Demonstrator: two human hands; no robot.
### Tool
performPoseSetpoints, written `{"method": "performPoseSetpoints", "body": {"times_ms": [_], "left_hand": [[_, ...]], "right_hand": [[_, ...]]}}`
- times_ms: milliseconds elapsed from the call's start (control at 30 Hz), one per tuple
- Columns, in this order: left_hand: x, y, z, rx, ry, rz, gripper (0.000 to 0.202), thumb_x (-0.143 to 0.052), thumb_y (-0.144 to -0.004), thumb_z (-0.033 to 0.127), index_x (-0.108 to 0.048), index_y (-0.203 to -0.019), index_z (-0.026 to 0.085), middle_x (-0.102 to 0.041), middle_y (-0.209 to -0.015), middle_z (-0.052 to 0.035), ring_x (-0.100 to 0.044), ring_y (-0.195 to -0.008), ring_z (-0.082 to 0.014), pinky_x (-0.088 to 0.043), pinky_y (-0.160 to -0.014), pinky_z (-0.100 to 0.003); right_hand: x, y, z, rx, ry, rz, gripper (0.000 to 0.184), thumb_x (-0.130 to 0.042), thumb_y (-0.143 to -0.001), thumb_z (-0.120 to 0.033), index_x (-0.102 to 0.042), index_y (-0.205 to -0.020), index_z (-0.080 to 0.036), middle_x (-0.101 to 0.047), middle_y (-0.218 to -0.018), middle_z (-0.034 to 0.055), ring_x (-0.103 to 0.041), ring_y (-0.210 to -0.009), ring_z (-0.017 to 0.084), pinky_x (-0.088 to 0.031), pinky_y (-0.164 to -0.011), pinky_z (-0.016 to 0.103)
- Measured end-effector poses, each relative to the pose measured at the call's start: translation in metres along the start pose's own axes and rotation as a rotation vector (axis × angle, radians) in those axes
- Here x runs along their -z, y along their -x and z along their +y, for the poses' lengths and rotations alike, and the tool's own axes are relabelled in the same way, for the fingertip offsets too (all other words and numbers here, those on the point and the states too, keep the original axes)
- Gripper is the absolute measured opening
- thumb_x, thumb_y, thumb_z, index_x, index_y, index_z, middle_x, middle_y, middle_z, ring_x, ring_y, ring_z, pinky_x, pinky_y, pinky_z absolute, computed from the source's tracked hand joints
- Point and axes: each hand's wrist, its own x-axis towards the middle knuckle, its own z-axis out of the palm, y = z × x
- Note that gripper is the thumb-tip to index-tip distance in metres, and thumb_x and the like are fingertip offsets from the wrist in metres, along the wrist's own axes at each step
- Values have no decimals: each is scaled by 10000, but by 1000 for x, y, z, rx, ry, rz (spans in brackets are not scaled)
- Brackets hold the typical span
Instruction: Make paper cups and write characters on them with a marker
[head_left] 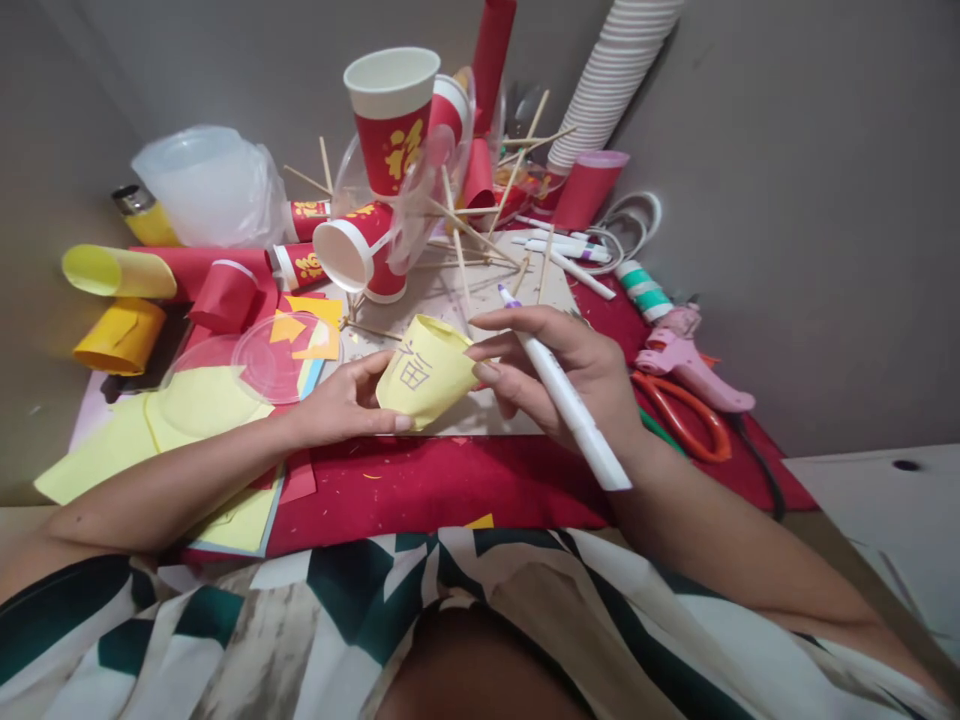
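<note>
The way beyond the yellow paper cup (427, 378) was blocked by crossed wooden sticks (456, 238) and red cups (375, 140). The left side was crowded by yellow tubes (127, 272), loose paper sheets (86, 460) and a plastic bag (210, 190); the right was hemmed in by a pink glue gun (686, 362) and an orange loop (716, 449). Room was left along the near edge of the red-covered desk (450, 483), among small scraps (481, 521).

One head-worn camera supplied the view. From above the wearer's patterned garment (352, 590), which occupied the lower edge, it faced forward and down across the desk (450, 490) at close range. The frame centre fell close to the yellow paper cup (424, 375); the grey wall (810, 200) bounded the top.
</note>
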Motion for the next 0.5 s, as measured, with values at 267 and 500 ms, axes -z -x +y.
{"method": "performPoseSetpoints", "body": {"times_ms": [267, 500], "left_hand": [[-3, 3, -9, -211, -407, 175, 731, -888, -696, 478, -589, -1304, 202, -633, -1257, -114, -616, -1164, -306, -503, -1021, -469], [-3, 4, -20, -475, -725, 244, 704, -803, -761, 430, -528, -1360, 183, -579, -1279, -152, -565, -1197, -326, -503, -1050, -513]], "right_hand": [[-1, 8, 4, -40, 19, -38, 255, -778, -880, -237, -741, -1129, -279, -777, -833, -19, -552, -402, 57, -478, -362, 165], [1, 14, -2, 20, 113, -119, 395, -772, -854, -131, -732, -1183, -346, -796, -908, -25, -655, -489, 94, -574, -441, 193]]}}
